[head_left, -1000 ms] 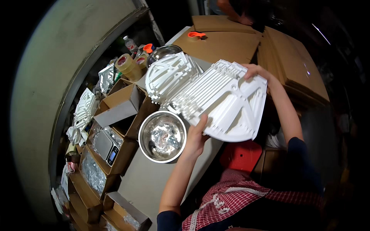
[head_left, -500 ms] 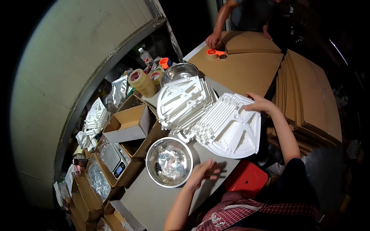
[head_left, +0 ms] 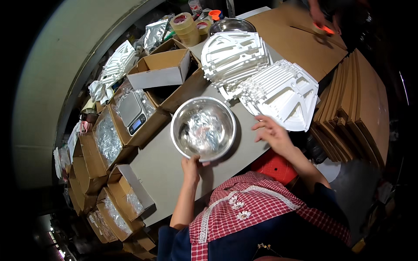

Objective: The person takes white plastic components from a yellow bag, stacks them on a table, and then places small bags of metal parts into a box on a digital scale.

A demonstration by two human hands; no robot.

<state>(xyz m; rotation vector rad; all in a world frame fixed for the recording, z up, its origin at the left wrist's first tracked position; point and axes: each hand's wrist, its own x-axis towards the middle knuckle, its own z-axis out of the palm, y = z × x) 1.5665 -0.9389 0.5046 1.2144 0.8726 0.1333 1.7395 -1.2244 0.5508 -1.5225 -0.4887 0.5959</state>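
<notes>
My left hand (head_left: pixel 190 169) grips the near rim of a round steel bowl (head_left: pixel 183 114), thumb on the edge and fingers below it. Shiny clear bits show at the bowl's bottom, too blurred by reflections to name. To the right of the bowl, my right hand (head_left: pixel 273 135) is held over the table with its fingers apart and nothing in them. Just beyond it lies a fanned stack of white fan-shaped plastic parts (head_left: pixel 292 98). A second stack of the same white parts (head_left: pixel 237 54) stands behind, to its left.
Cardboard boxes (head_left: pixel 127 219) with clear plastic packets line the left, one carrying a digital scale (head_left: pixel 132 113). Tape rolls (head_left: pixel 185 28) and another steel bowl (head_left: pixel 230 26) stand at the back. Cardboard sheets (head_left: pixel 344 104) lean at right; a co-worker's hand holds an orange tape dispenser (head_left: pixel 323 28).
My left hand has taken hold of the steel bowl's near rim. My right hand has let go of the white stack and drawn back toward me. The co-worker's tape dispenser moved right.
</notes>
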